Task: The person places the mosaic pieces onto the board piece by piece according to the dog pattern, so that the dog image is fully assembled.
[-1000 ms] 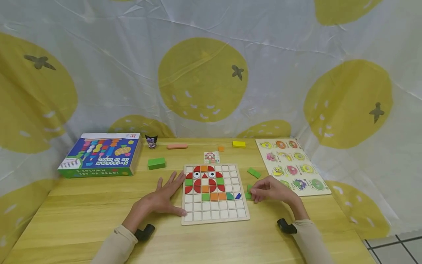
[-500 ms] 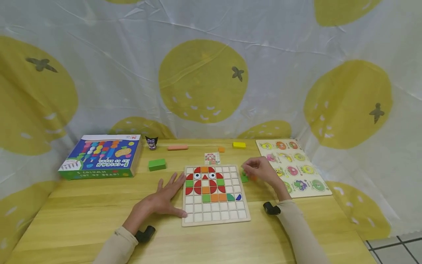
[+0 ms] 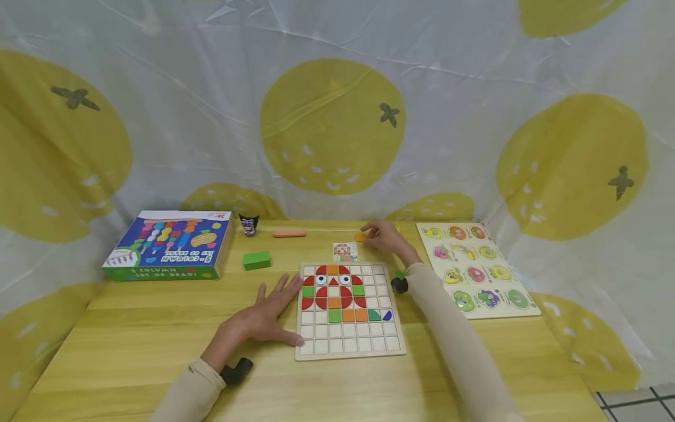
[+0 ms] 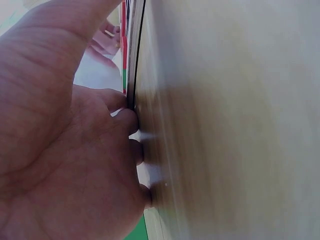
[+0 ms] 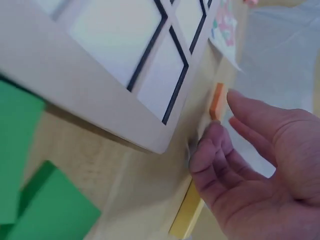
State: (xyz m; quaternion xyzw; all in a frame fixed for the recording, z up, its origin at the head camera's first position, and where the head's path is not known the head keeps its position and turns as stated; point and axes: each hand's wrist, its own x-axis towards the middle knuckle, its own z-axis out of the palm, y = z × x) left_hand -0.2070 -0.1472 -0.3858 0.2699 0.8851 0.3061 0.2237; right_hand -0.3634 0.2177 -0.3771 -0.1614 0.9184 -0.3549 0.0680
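A square wooden grid board (image 3: 350,344) lies in the middle of the table, with red, green, orange and blue tiles making an owl-like figure. My left hand (image 3: 267,313) spreads its fingers along the board's left edge, thumb at the lower left corner. In the left wrist view its fingertips rest on the table beside the board's side. My right hand (image 3: 384,237) is beyond the board, thumb and curled fingers at a small orange square tile (image 5: 217,101), with a gap between thumb tip and forefinger. A pattern card (image 3: 345,252) lies just left of it.
Green tiles (image 5: 55,210) lie right of the board, mostly hidden by the right wrist in the head view. A yellow block (image 5: 187,212) is beneath the right hand. A green block (image 3: 256,261), a bead-set box (image 3: 174,243) and a fruit puzzle board (image 3: 464,272) lie around.
My right hand has moved from the green tiles right of the board, away and leftward to the orange tile at the back. My left hand has stayed at the board's edge.
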